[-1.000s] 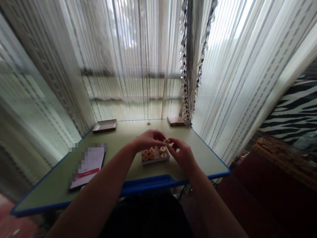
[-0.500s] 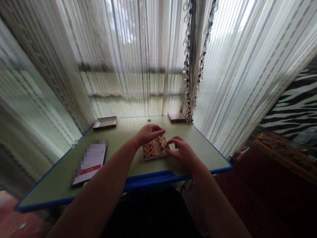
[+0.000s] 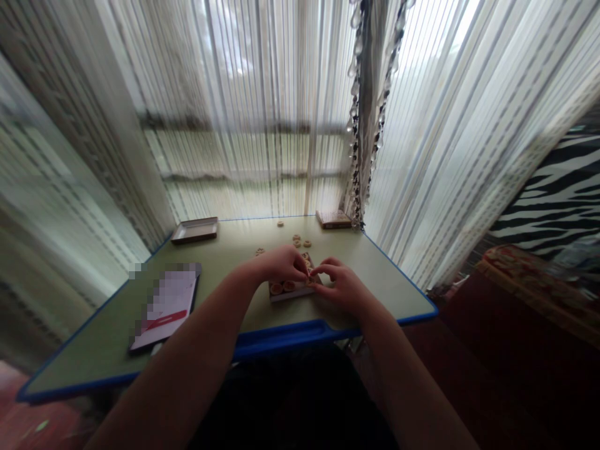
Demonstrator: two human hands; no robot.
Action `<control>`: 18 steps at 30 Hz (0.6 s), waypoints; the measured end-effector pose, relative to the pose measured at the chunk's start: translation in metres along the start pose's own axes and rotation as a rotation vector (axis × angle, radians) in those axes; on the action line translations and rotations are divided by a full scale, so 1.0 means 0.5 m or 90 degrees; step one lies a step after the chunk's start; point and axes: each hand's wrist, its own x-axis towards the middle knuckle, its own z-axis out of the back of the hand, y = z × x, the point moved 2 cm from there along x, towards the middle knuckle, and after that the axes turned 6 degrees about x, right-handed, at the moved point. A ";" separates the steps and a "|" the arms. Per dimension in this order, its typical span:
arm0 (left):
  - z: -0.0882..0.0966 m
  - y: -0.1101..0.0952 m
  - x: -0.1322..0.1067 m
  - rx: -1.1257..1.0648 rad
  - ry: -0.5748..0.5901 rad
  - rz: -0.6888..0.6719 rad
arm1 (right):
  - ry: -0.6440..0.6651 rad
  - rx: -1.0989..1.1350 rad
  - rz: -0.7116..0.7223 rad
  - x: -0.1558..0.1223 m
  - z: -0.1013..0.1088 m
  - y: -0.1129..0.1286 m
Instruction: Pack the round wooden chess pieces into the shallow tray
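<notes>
A shallow box near the front of the table holds round wooden Chinese chess pieces with red markings. From the left, my left hand reaches over the box and covers much of it. Its fingertips are pinched together above the right-hand column, and what they hold is hidden. At the box's right edge, my right hand has thumb and forefinger closed on a piece. The fingertips of both hands meet there. Several loose pieces lie on the table beyond the box, and others sit just behind my left wrist.
An open empty box lid or tray stands at the back left, and a closed box at the back right. A tablet lies at the left. One single piece is near the far edge. Blue trim borders the table.
My left hand has come down and right, its fingers now pinched beside my right fingertips. Loose pieces behind it have come into view. My right hand has barely moved.
</notes>
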 end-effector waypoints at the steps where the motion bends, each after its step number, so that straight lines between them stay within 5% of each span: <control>1: -0.001 0.002 0.000 -0.006 0.002 0.004 | 0.004 0.001 0.001 0.000 0.000 0.000; 18: -0.002 -0.012 -0.005 0.082 0.053 0.020 | 0.009 0.008 -0.024 0.001 0.002 0.001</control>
